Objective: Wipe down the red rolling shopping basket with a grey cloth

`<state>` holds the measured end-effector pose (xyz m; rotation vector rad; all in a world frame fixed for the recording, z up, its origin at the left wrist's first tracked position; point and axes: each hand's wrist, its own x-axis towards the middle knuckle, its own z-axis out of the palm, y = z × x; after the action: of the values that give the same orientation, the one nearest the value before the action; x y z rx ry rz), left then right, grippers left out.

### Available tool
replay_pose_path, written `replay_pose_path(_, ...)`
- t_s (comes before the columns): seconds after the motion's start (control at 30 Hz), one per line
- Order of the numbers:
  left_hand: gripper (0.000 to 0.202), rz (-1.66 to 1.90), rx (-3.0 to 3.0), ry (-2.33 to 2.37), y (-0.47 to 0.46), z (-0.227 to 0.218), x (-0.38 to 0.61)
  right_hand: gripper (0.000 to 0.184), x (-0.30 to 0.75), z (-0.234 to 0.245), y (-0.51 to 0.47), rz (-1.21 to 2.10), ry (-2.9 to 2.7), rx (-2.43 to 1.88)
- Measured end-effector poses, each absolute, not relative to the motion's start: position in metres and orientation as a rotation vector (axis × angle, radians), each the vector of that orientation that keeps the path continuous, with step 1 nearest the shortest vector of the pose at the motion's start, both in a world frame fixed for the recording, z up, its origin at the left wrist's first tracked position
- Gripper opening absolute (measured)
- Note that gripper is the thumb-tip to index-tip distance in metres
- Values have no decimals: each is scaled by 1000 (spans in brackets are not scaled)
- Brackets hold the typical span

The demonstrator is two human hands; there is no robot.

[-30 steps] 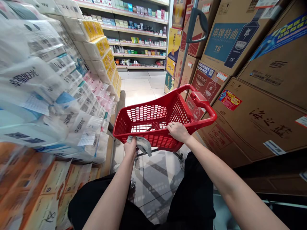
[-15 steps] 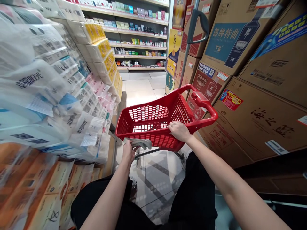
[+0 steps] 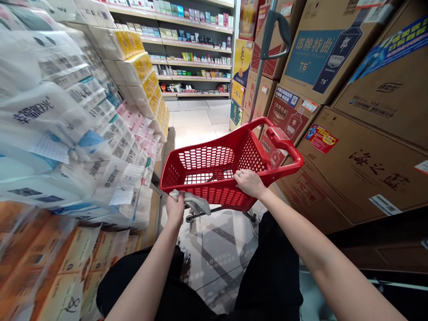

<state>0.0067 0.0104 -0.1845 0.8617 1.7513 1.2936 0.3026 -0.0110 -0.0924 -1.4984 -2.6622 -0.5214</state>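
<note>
A red plastic shopping cart with a perforated basket stands crosswise before me, its handle toward the right. My left hand is closed on a grey cloth at the basket's near left corner. The cloth hangs to the right along the outside of the near wall. My right hand grips the near rim of the basket, fingers over the top edge. Nothing lies in the part of the basket that shows.
Wrapped tissue packs are piled on the left, with orange packs below. Cardboard cartons form a wall on the right. A grey pole with a handle rises behind the cart. Stocked shelves stand at the back.
My left hand has shifted slightly left with the cloth along the rim, and the cloth now hangs lower. My right hand and the cart have hardly moved.
</note>
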Motion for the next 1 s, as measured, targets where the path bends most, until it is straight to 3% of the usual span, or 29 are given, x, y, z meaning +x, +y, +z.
replay_pose_path(0.1, 31, 1352, 1330, 1924, -4, -166, 19, 15, 303, -94, -10, -503, -2655, -1502)
replay_pose_path(0.23, 31, 1395, 1978, 1721, -11, -143, 54, 15, 303, -95, -11, -508, -2649, -1504)
replay_pose_path(0.43, 47, 978, 2680, 1412, -1, -154, 87, 15, 302, -93, -14, -527, -2648, -1511)
replay_pose_path(0.73, 44, 707, 2721, 1745, 19, -167, -12, 13, 302, -93, -13, -514, -2638, -1491)
replay_pose_path(1.0, 43, 607, 2676, 1841, 39, -179, -83, 32, 301, -92, -12, -444, -2581, -1489)
